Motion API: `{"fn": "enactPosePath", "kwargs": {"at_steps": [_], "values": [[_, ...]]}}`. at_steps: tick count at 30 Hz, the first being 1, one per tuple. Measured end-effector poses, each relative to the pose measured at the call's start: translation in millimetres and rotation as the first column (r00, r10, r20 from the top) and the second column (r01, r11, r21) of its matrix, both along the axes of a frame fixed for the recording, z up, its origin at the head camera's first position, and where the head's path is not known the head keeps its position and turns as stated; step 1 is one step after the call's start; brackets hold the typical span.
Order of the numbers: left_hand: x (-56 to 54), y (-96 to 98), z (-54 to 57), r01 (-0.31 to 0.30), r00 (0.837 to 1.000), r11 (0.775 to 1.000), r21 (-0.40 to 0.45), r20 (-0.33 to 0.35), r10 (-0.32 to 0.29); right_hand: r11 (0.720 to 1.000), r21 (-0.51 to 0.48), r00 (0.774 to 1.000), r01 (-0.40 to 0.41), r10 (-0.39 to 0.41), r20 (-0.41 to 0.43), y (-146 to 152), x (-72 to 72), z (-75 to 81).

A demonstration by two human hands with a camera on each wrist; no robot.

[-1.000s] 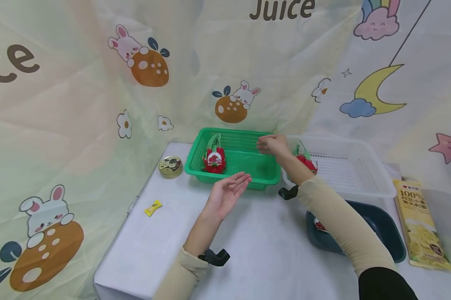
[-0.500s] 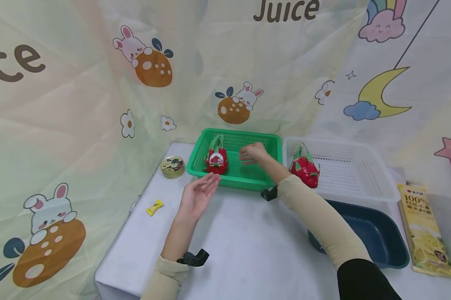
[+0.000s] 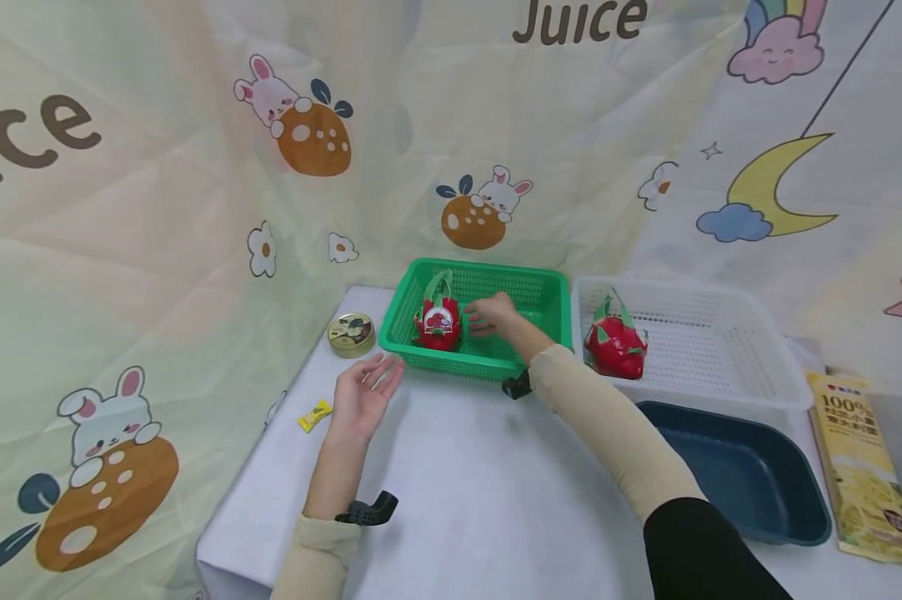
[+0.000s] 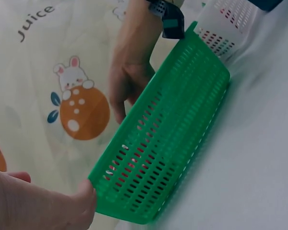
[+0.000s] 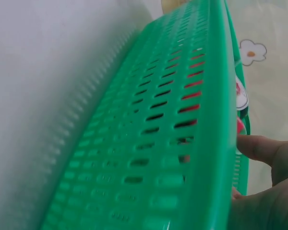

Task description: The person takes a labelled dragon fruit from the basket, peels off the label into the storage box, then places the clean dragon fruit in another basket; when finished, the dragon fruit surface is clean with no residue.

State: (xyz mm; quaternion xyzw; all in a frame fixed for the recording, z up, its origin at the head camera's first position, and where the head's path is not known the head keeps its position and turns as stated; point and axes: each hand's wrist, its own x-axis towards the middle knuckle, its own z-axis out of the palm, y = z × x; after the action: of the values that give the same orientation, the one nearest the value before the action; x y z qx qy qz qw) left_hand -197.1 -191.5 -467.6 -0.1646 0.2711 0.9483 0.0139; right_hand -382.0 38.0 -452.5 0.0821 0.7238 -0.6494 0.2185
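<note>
My right hand (image 3: 492, 315) reaches into the green basket (image 3: 488, 365), its fingers loosely extended toward a red dragon fruit (image 3: 438, 323) with a round white label and green strap. A small gap shows between fingertips and fruit in the head view. In the right wrist view, the thumb and part of the hand (image 5: 273, 177) show beyond the basket rim; the other fingers are mostly hidden. My left hand (image 3: 363, 396) is in front of the basket's left corner, palm up, fingers loosely spread, holding nothing. The left wrist view shows its thumb side (image 4: 48, 203) beside the rim.
A white basket (image 3: 721, 383) at right holds another red dragon fruit (image 3: 618, 346). In front stands a dark blue tub (image 3: 736, 475), with a yellow pasta packet (image 3: 864, 467) beside it. A round gold tin (image 3: 351, 335) and a yellow-wrapped sweet (image 3: 315, 415) are at left.
My right hand has moved left from the green basket's right edge to beside the labelled dragon fruit. My left hand has shifted left and slightly down, away from the basket's front.
</note>
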Motion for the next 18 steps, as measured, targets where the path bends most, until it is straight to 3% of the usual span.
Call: {"fn": "enactPosePath", "kwargs": {"at_steps": [8, 18], "values": [[-16.8, -3.2, -4.6, -0.029, 0.999, 1.0, -0.002, 0.045, 0.029, 0.995, 0.047, 0.996, 0.091, -0.091, -0.015, -20, -4.3, -10.5], [-28.2, -10.6, -10.7, -0.056, 0.996, 0.989, 0.135, 0.07, 0.047, 0.98, 0.105, 0.983, 0.17, -0.161, -0.084, -20, 0.5, -13.5]]}}
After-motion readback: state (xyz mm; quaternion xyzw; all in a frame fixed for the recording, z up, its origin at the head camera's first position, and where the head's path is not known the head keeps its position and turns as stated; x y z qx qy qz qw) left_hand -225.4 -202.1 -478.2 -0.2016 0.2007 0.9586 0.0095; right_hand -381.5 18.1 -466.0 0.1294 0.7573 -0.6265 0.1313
